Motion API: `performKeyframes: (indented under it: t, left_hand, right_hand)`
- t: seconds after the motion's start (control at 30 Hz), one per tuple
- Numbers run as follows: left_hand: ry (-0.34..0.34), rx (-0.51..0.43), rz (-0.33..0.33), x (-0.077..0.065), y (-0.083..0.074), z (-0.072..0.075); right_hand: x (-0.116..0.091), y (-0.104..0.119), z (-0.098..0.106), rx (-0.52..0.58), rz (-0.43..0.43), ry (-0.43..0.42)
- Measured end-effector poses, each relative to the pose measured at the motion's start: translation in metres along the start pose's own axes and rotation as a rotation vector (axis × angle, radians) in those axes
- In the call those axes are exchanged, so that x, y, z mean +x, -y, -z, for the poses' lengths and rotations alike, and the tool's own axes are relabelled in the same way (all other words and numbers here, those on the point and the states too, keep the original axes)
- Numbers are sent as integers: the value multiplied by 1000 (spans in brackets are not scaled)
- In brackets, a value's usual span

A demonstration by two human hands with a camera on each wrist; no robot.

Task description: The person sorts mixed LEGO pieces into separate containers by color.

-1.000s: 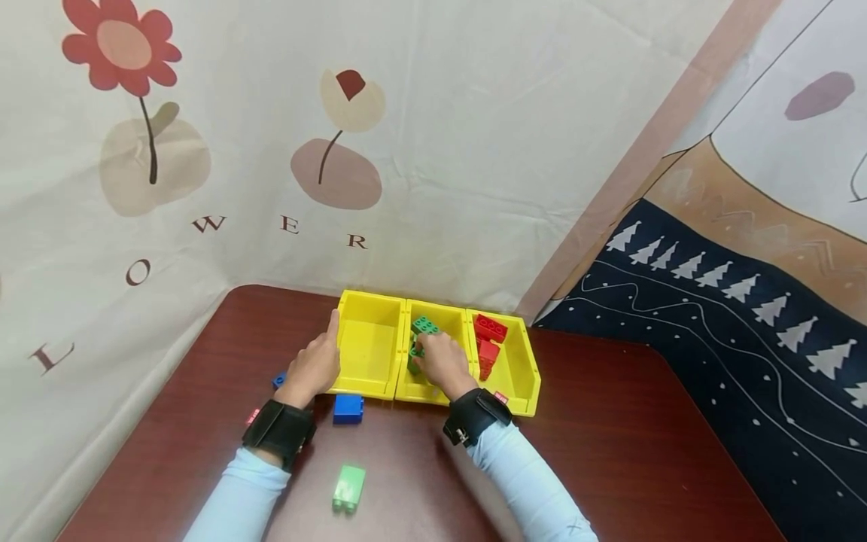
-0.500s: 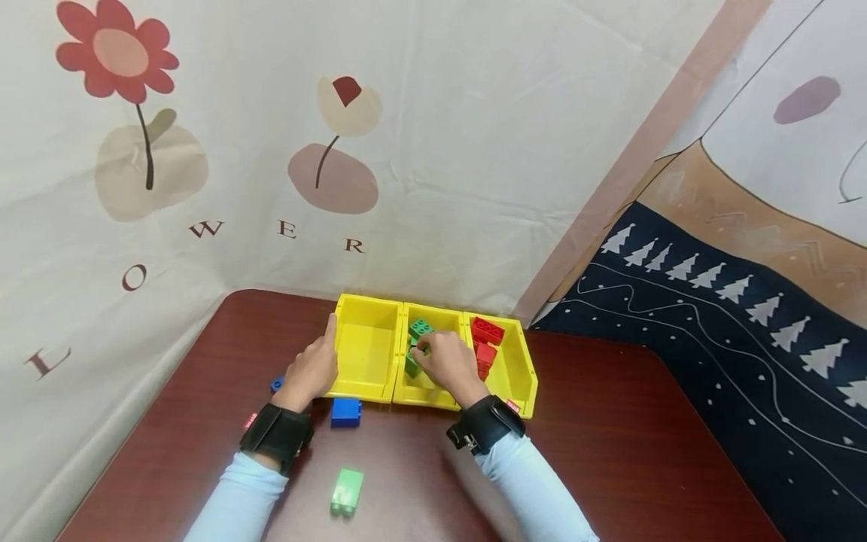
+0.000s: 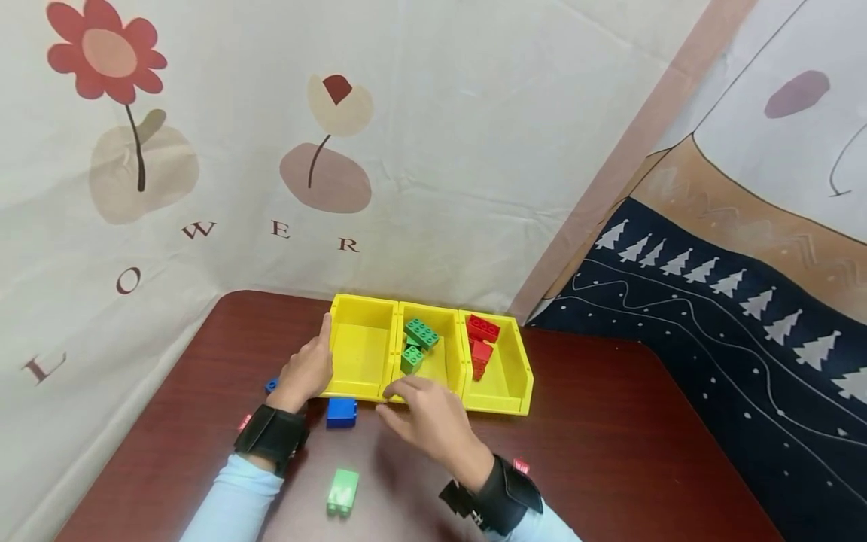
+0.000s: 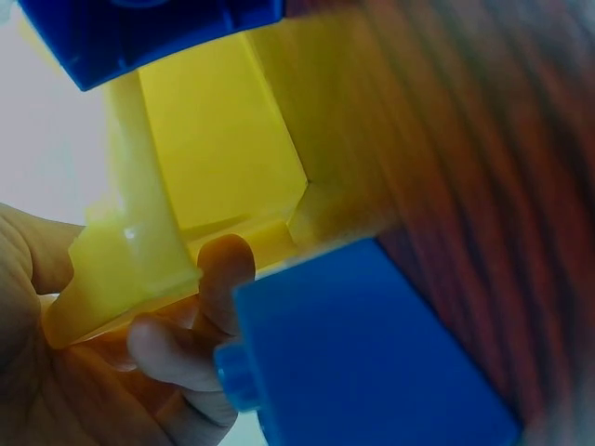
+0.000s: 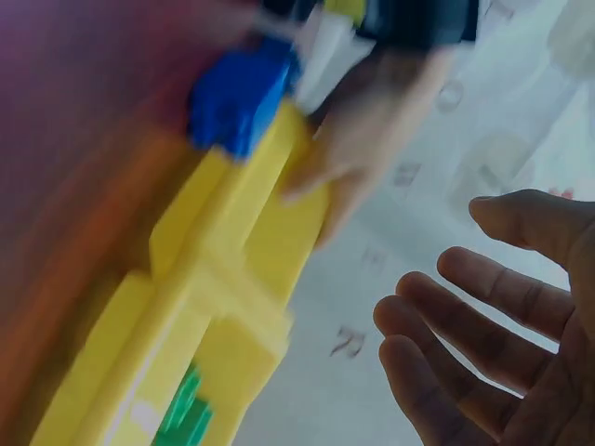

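My left hand grips the left side wall of the leftmost yellow bin; in the left wrist view its fingers curl round the bin's edge. My right hand, holding nothing, hovers in front of the middle yellow bin, its fingers spread in the right wrist view. Green bricks lie piled in that middle bin. Red bricks are in the right bin. A blue brick sits just in front of the left bin, and a light green brick lies nearer to me.
A second blue brick is partly hidden to the left of my left hand. The joined bins stand at the back of the dark red-brown table, against a printed cloth backdrop.
My right hand has left the green bricks in the middle bin and pulled back toward me, its fingers opening. The left hand keeps its hold on the bin.
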State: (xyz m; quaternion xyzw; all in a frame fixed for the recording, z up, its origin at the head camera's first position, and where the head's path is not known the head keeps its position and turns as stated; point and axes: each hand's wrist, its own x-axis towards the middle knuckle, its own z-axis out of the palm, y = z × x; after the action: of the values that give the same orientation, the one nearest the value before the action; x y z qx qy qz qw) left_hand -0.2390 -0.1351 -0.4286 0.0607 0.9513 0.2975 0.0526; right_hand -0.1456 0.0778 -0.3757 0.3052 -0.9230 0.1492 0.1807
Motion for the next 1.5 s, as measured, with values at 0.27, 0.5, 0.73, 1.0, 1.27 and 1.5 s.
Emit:
performKeyframes:
  t: [0.27, 0.5, 0.73, 1.0, 1.27, 1.5]
  left_hand:
    - [-1, 3, 3, 1, 0, 1]
    - [-2, 0, 2, 2, -1, -1]
    - [5, -5, 11, 3, 0, -2]
    - [8, -6, 5, 2, 0, 1]
    - [2, -11, 8, 1, 2, 1]
    - [7, -10, -4, 2, 1, 1]
  right_hand:
    - [-30, 35, -11, 36, 176, 153]
    - [-44, 46, -22, 196, 101, 476]
    - [-49, 49, -33, 74, 144, 413]
    - [-47, 52, -40, 9, 122, 417]
    - [-45, 54, -40, 51, 105, 427]
    - [-47, 46, -40, 64, 135, 347]
